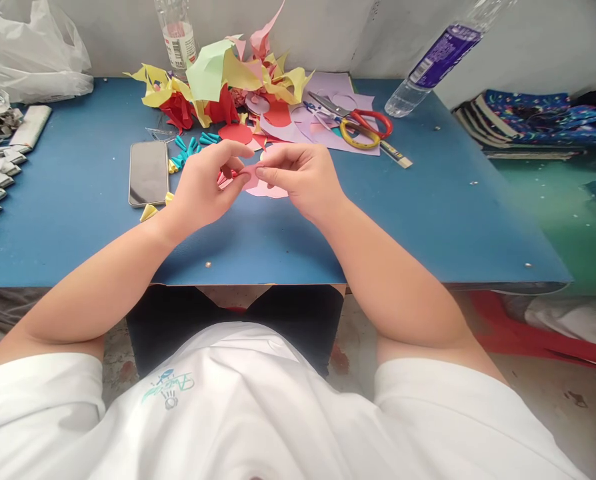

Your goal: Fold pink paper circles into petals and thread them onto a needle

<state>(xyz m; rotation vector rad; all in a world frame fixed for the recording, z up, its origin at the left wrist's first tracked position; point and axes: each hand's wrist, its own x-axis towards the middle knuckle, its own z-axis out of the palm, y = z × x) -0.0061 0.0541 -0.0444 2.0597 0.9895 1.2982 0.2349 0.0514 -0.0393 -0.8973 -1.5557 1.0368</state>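
From the head camera, my left hand (pixel 205 187) and right hand (pixel 298 177) pinched a pink paper piece (pixel 265 189) together mid-table (pixel 78 220). I judged it half shaped; rolled pieces (pixel 191 148) lay finished near the far edge, scrap pile (pixel 218 83) uncut.

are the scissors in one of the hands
No, the scissors lie on the purple paper beyond both hands, which pinch a pink paper piece.

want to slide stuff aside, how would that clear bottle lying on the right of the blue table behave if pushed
The clear bottle lies on its side, so it would probably roll rather than slide. It looks nearly empty, so likely light. It sits near the blue table edge and might roll off.
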